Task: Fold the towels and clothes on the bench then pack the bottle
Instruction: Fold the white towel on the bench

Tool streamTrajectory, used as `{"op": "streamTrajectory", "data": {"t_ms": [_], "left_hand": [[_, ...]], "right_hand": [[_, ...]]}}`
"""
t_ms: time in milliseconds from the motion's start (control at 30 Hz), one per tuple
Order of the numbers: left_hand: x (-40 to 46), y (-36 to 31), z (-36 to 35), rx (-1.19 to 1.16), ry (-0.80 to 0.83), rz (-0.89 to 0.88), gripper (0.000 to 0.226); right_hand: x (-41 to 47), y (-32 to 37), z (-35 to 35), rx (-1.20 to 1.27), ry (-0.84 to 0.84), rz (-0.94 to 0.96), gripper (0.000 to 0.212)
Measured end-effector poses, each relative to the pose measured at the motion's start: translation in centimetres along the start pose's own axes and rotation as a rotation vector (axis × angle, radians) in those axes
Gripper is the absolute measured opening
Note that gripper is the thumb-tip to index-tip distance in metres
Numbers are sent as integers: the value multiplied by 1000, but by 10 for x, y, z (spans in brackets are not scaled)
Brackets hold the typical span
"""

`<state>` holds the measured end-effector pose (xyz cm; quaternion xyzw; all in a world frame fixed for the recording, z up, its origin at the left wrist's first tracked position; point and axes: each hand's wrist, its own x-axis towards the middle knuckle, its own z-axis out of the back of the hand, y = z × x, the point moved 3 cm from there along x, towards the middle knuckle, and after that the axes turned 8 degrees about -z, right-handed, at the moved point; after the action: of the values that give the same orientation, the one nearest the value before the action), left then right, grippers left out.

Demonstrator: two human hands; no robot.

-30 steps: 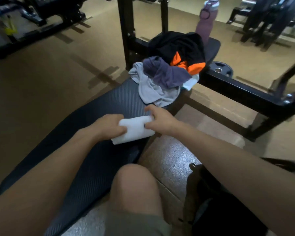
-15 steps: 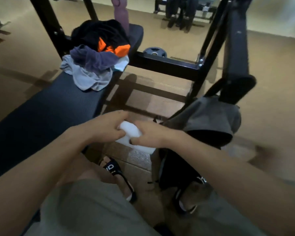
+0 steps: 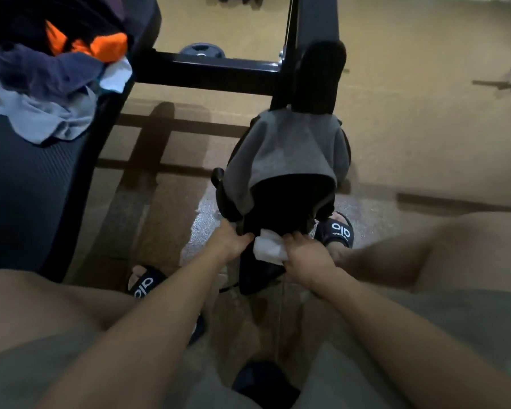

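Left hand (image 3: 229,240) grips the rim of the black-and-grey fabric bag (image 3: 281,160) while right hand (image 3: 306,256) holds the folded white towel (image 3: 267,249) at its mouth: packing step, next apparently pushing it inside.

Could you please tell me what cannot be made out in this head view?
- Bag interior: too dark to see.
- Towel: its sides covered by the left hand and right hand.
- Clothes pile: cut off by the frame's left and top edges.
- Bottle: out of frame.

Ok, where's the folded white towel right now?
Head view, low centre: the white towel is at the mouth of the black bag on the floor, gripped by the right hand, left hand beside it.
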<state>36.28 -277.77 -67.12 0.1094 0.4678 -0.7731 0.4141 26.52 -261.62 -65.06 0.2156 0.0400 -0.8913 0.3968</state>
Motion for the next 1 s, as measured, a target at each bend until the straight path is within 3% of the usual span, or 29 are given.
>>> {"op": "streamTrajectory", "data": {"t_ms": [100,200,333,433,533,767,867,933,1000], "left_hand": [[13,25,-26,-98,48,177,84],[26,45,-47,-169,79,207,93],[30,56,-65,-63,-52,123,45],[29,62,-72,-51,-110,52,34],[26,61,-72,-146,-136,93,22],[6,75,-48,-219,12,113,34],[14,106,-33,-310,15,160,46],[-13,82,-10,-324,55,143,45],[-53,46,14,-280,100,122,34]], "right_hand": [[9,-3,-8,-67,-73,29,53],[18,1,-9,-43,-196,30,54],[28,11,-10,-47,-272,73,53],[37,18,-12,-33,-307,96,46],[41,24,-16,-26,-323,116,42],[44,35,-19,-142,-348,128,25],[42,56,-10,-119,-296,124,41],[41,70,-6,-105,-277,136,48],[39,79,3,-84,-300,114,41]]}}
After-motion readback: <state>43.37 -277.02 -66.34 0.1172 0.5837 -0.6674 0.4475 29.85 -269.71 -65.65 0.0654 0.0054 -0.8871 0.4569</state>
